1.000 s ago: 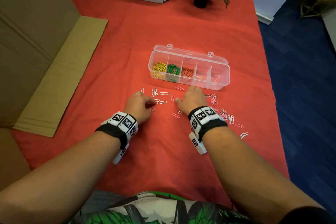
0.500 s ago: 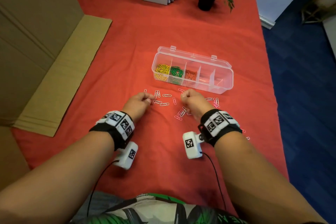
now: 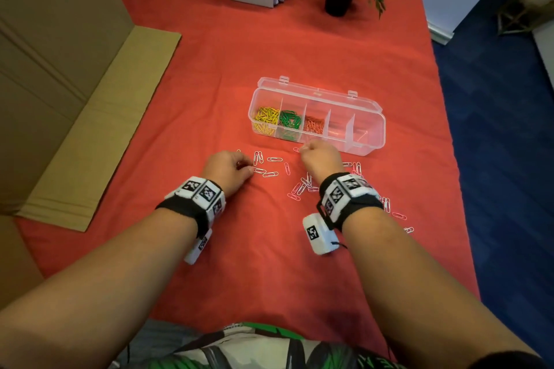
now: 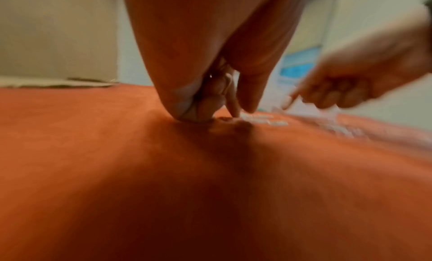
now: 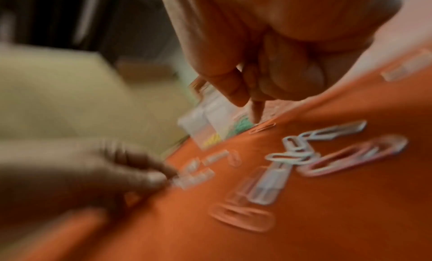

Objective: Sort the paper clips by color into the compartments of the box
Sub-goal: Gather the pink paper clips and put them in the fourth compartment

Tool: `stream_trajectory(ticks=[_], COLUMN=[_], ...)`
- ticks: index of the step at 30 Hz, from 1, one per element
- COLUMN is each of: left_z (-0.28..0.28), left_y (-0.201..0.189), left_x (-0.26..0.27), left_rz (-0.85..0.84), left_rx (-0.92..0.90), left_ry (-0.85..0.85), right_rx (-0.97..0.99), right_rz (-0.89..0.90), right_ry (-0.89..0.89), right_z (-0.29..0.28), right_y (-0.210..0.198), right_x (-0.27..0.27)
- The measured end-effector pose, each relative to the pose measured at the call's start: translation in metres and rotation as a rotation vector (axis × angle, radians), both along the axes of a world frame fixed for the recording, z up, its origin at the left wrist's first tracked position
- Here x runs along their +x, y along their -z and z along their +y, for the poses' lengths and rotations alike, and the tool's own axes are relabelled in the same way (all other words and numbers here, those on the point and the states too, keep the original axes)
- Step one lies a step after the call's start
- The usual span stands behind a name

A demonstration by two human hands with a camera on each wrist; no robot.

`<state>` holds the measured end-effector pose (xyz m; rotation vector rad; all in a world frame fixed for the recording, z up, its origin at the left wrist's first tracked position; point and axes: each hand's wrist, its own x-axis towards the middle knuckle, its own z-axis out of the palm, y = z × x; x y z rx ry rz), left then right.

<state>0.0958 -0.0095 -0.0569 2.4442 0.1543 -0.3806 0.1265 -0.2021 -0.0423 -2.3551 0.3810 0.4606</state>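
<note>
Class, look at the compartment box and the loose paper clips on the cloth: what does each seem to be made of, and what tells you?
Box: clear, glossy plastic, likely hard; the cloth and the sorted clips show through its walls.
Loose clips: thin bent wire, probably metal with a white or pink coating; the matte pale colour suggests it, but blur leaves it open.

Count: one clear box [image 3: 368, 117], five compartments; three filled, one each with yellow clips [image 3: 265, 120], green clips [image 3: 289, 120], orange clips [image 3: 314, 125]. Two hands. Loose pale clips [image 3: 301, 187] at 6 o'clock of box: too many, partly hidden, uncounted.
</note>
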Motion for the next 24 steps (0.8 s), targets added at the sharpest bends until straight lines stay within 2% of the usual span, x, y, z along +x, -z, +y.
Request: stream_trajectory(ticks=[1, 3, 8, 10, 14, 17, 21, 22, 24], left_z=[0.000, 0.000, -0.002, -0.003, -0.004, -0.008, -0.009, -0.007, -0.003], left_y=[0.002, 0.005, 0.007, 0.008, 0.007, 0.001, -0.017, -0.022, -0.032], left_x=[-0.002, -0.005, -0.009, -0.010, -0.012, -0.012, -0.015, -0.016, -0.017], left_rz=[-0.043, -0.110, -0.087, -0.047, -0.022, 0.028, 0.323, 0.408, 0.535], left_rx=[0.049, 0.116, 0.208, 0.214, 0.100, -0.152, -0.966, -1.130, -1.336], left_ry=[0.034, 0.068, 0.118, 0.120, 0.090, -0.057, -0.486, -0.549, -0.612], right_rx=[-0.157, -0.340, -0.546, -0.553, -0.355, -0.315, -0.368, -0.380, -0.401], right_rz=[-0.041, -0.099, -0.200, -0.180, -0.048, -0.048, -0.071, -0.065, -0.034], right_ry=[-0.101, -0.248, -0.452, -0.494, -0.434, -0.422, -0.444, -0.442, -0.434], right_z=[0.002, 0.008, 0.011, 0.010, 0.010, 0.017, 0.028, 0.030, 0.033], right_y=[-0.001, -0.002, 0.006, 0.005, 0.000, 0.003, 0.006, 0.006, 0.005], right_x=[-0.001, -0.007, -0.016, -0.019, -0.020, -0.023, -0.028, -0.028, -0.028])
